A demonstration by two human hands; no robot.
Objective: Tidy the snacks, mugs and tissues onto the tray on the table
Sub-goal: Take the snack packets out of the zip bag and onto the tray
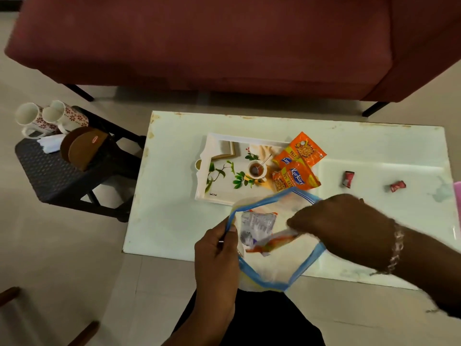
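Your left hand (217,248) pinches the zip bag (272,267) rim; your right hand (349,228) is inside (grip blurred). Kurkure packets (296,174) overlap the tray (202,181).

1. The tray (202,186) sits on the table (174,221), toward its far edge.
2. Kurkure packets (299,168) lie across its right end.
3. Two wrapped sweets (348,179) lie further right.
4. A zip bag (272,265) hangs over the near edge.
5. A stool (45,171) left of the table carries mugs (50,118) and tissues (50,143).

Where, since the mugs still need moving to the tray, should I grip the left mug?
By its handle, reaching from the near side: the left mug stands on the stool with that loop facing you and free, while the second mug crowds its right flank.
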